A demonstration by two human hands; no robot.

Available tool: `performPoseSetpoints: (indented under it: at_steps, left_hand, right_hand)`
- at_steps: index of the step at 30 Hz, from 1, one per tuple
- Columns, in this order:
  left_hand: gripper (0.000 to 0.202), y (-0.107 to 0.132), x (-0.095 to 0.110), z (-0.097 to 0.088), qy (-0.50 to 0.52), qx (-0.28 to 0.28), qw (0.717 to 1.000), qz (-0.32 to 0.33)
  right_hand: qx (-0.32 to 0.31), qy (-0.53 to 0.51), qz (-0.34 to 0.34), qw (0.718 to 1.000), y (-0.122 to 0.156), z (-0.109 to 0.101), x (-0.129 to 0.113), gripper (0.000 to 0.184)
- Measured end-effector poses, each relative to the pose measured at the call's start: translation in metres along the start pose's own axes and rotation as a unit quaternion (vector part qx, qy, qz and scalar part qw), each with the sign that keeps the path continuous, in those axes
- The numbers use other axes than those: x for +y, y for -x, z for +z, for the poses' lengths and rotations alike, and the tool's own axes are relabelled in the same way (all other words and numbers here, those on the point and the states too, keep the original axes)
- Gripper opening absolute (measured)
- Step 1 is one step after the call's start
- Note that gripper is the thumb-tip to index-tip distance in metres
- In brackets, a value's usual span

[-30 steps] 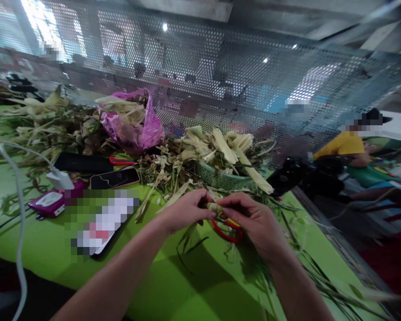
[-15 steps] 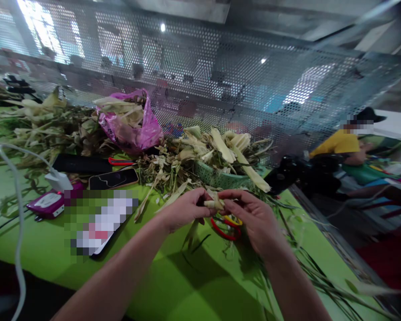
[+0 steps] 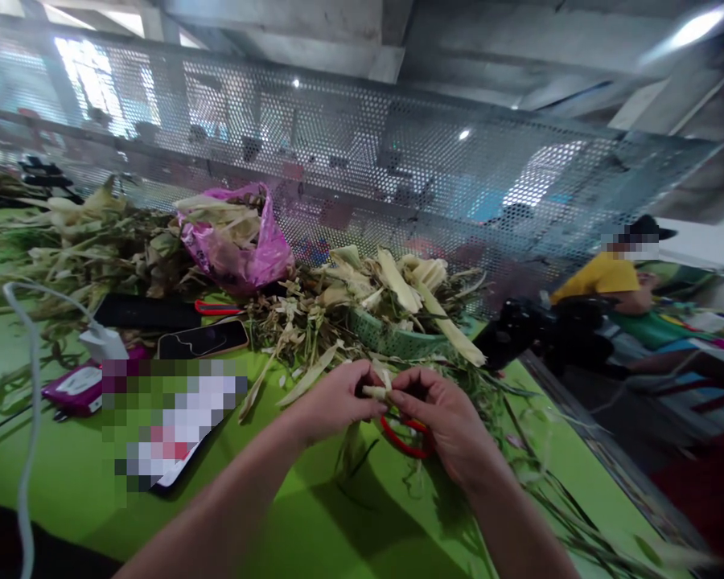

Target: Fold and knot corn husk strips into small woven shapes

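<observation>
Above the green table, my left hand (image 3: 343, 396) and my right hand (image 3: 445, 416) meet, each pinching one side of a small pale corn husk strip (image 3: 376, 392). The strip looks folded or looped between the fingertips; its far ends are hidden by my fingers. Just below my right fingers lie red-handled scissors (image 3: 403, 444), partly covered by that hand. Behind both hands is a green basket (image 3: 392, 338) heaped with dry corn husks (image 3: 398, 280). A loose husk piece (image 3: 310, 375) rests left of the basket.
Left of my arms are a blurred-out phone (image 3: 184, 438), a dark phone (image 3: 203, 340) and a purple device (image 3: 76, 390) with a white cable (image 3: 30, 450). A pink bag (image 3: 235, 249) and husk piles stand farther back, before a perforated metal screen (image 3: 338, 153). A person in yellow (image 3: 603, 273) sits right.
The view has tilted up slightly, so the table sits lower in it. Both hands stay together on the husk strip, with small finger shifts and the strip turned a little.
</observation>
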State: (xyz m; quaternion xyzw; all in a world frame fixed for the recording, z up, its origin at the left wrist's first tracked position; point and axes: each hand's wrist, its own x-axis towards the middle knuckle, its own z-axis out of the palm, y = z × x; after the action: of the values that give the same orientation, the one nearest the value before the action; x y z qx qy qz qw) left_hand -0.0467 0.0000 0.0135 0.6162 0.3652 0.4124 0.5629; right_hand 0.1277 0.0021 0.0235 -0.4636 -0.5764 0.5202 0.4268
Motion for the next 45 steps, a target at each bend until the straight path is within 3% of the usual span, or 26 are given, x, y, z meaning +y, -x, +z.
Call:
performPoseSetpoints:
  at_steps: [6,10,13,20,27,33,45]
  left_hand:
    - [0.018,0.001,0.001,0.003,-0.03,0.017,0.999,0.001]
    - [0.022,0.0,0.002,0.004,0.069,0.028,0.997,0.001]
    - [0.027,-0.002,-0.002,0.004,0.122,0.036,0.992,0.0]
    - [0.04,-0.007,-0.014,0.006,0.13,0.133,0.982,0.032]
    - [0.04,-0.01,-0.018,0.01,0.144,0.117,0.981,0.06]
    - [0.042,-0.01,-0.015,0.009,0.142,0.13,0.98,0.048]
    - [0.036,-0.008,-0.012,0.002,0.143,0.067,0.987,0.034]
  right_hand:
    - [0.025,0.006,-0.014,1.0,-0.001,0.004,0.003,0.029]
    - [0.066,-0.01,-0.038,0.997,-0.001,0.003,-0.001,0.03]
    - [0.063,-0.04,-0.049,0.996,0.0,0.001,-0.005,0.03]
    - [0.106,-0.041,-0.062,0.992,0.0,0.002,0.001,0.04]
    - [-0.011,-0.057,-0.03,0.998,0.0,0.014,0.003,0.032]
    - [0.02,-0.095,-0.014,0.995,0.004,0.021,0.003,0.031]
    - [0.067,-0.125,0.001,0.99,0.005,0.022,0.009,0.029]
